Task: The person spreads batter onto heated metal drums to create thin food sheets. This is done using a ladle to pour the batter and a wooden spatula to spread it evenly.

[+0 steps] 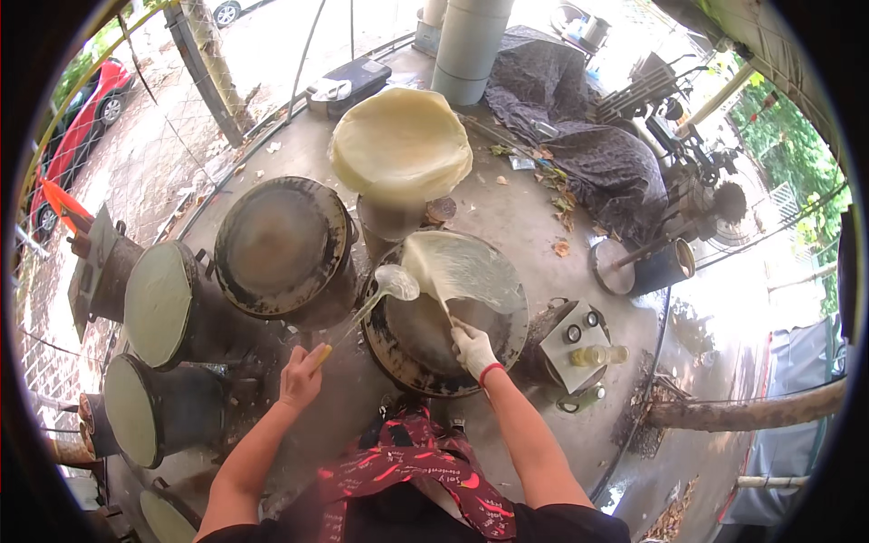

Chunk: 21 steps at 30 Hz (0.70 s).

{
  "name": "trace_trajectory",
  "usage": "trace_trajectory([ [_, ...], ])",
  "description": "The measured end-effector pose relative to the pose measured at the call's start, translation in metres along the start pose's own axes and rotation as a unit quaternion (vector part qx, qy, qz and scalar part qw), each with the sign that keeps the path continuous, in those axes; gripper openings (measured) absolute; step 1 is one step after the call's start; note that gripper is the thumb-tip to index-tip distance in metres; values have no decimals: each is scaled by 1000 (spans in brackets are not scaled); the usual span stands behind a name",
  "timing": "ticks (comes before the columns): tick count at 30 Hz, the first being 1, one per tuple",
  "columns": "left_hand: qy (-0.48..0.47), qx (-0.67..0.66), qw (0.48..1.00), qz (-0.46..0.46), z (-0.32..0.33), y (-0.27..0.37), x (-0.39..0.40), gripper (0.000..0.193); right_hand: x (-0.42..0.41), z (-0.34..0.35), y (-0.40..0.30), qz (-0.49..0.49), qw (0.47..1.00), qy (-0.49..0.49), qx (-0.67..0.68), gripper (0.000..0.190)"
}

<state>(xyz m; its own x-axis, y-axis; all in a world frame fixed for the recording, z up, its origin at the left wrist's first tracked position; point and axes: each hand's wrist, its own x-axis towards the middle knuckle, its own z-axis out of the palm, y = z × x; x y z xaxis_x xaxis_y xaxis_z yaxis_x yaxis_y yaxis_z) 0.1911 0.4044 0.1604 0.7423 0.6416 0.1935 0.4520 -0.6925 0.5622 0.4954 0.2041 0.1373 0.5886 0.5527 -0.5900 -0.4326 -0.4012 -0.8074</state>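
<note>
My bare left hand grips the yellow handle of a ladle; its wet bowl is at the left edge of the large round griddle before me. In a white glove, my right hand is closed on a thin handle whose far end meets pale, wet batter. The batter lies streaked over the griddle's far part. Whether a spreader blade is under it, I cannot tell. Beyond the griddle, a stack of thin, round flatbreads rests on a drum-like stand.
A second griddle on a drum stands at the left, with several pale-topped drums further left. At the right, a board holds glass jars and lids. A dark tarp lies beyond, and a pillar rises at the back.
</note>
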Motion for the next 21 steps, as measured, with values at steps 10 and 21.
trace_trajectory([
  [10, 78, -254, 945, -193, 47, 55, -1, 13, 13, -33, -17, 10, 996, -65, -68, 38],
  [21, 62, -420, 812, -401, 70, 109, -49, 10, 34, -78, -33, 22, 975, -163, -147, 37],
])
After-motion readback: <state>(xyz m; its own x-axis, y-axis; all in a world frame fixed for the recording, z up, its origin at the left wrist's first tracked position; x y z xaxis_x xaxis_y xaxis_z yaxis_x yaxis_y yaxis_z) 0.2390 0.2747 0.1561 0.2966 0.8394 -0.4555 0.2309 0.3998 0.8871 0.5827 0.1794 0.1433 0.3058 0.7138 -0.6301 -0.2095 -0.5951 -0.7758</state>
